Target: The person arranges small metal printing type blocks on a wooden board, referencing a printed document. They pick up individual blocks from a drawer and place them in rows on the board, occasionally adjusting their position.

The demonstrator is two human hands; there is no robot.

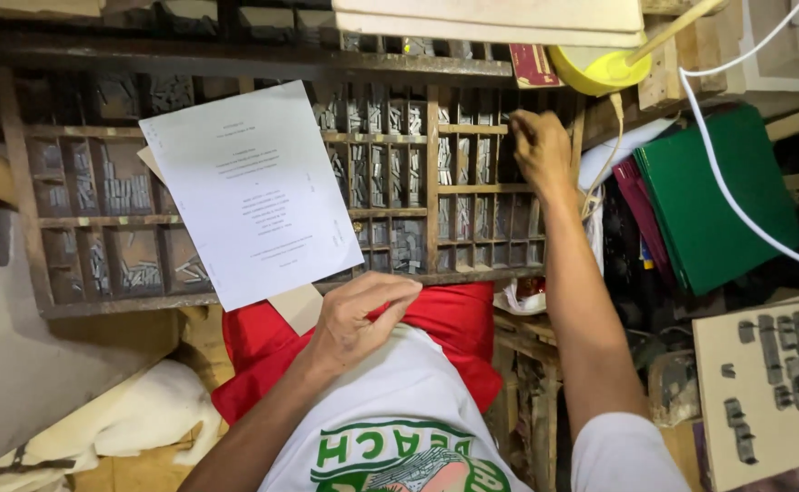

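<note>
I am reaching my right hand (540, 146) into the type case (235, 301), into the small compartments near its far right corner. The fingers are curled down into one of them; whether I am pinching a sort or only touching the metal I cannot tell, since the fingertips are hidden by the dividers. My left hand (363, 319) is resting just off the near edge of the case, over the red cloth (459, 319) on my lap, closed loosely, thumb against the fingers; something may be cupped in it, but I cannot tell.

The printed sheet (254, 191) is lying tilted across the middle of the case, covering several compartments, with a brown card (301, 308) poking out under its near corner.

The risks I am judging: the compartments are narrow and packed with grey sorts (131, 193), so a curled finger could be dragging a neighbour out or dropping one into the wrong slot. The sheet is loose and could slide off the near edge. The white cable (737, 205) is hanging close to my right forearm and could snag.
</note>
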